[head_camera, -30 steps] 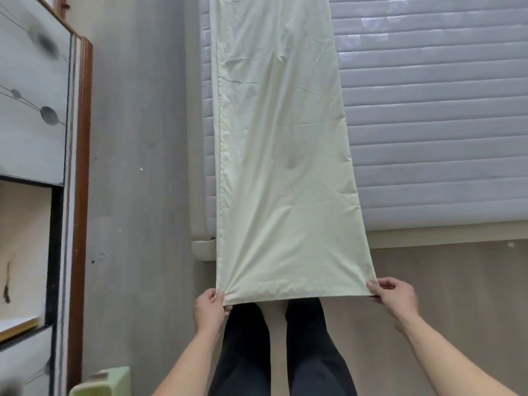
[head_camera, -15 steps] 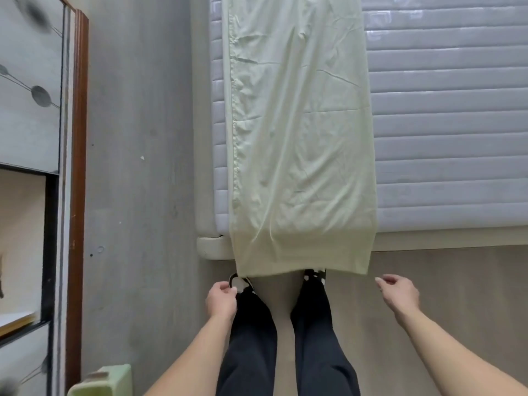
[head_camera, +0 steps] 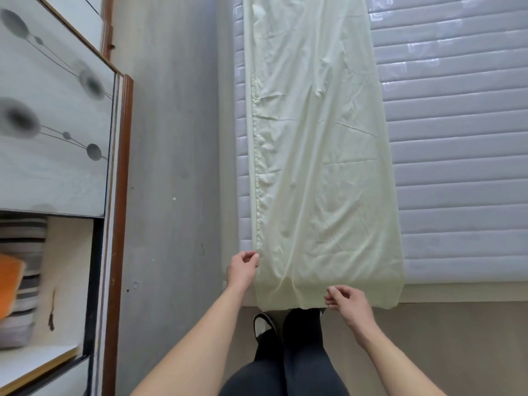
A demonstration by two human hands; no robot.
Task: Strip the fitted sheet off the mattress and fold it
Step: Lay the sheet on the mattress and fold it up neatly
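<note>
The pale green fitted sheet (head_camera: 320,167) lies as a long folded strip on the left part of the grey quilted mattress (head_camera: 457,167). Its near end hangs over the foot edge. My left hand (head_camera: 242,269) is at the strip's left edge near the mattress corner, its curled fingertips touching the cloth; whether it grips is unclear. My right hand (head_camera: 347,302) is at the hanging bottom hem, with thumb and fingers pinching the cloth right of the hem's middle.
A wardrobe (head_camera: 57,138) with a wood-trimmed door stands at the left, with folded striped textiles (head_camera: 23,281) on its open shelf. A grey floor strip (head_camera: 171,195) runs between wardrobe and bed. My legs and a shoe (head_camera: 264,324) stand at the beige bed base (head_camera: 457,292).
One second ago both hands held the sheet's near corners, stretched out. They let go and the end dropped over the foot edge. Now both hands have come back to the cloth.
</note>
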